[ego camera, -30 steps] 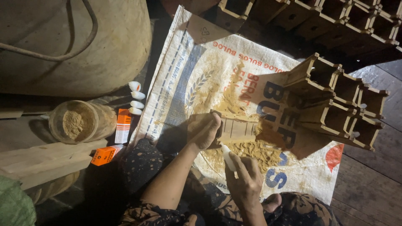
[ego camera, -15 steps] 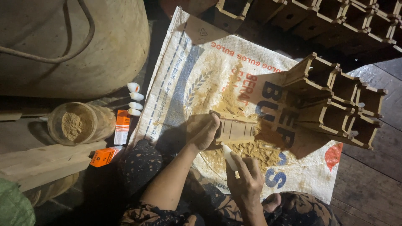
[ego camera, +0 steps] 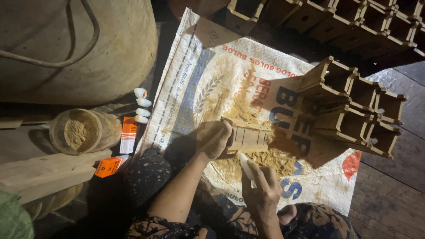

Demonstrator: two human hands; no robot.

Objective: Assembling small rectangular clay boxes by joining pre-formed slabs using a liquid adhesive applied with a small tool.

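Gripping a small wooden piece at mid-frame, the left hand steadies it on the printed woven sack. Just below, the right hand closes around a white glue bottle, nozzle aimed at the wood, over scattered sawdust.

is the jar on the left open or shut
Open. The jar has no lid on it; its mouth faces the camera and tan powder shows inside, filling only part of it.
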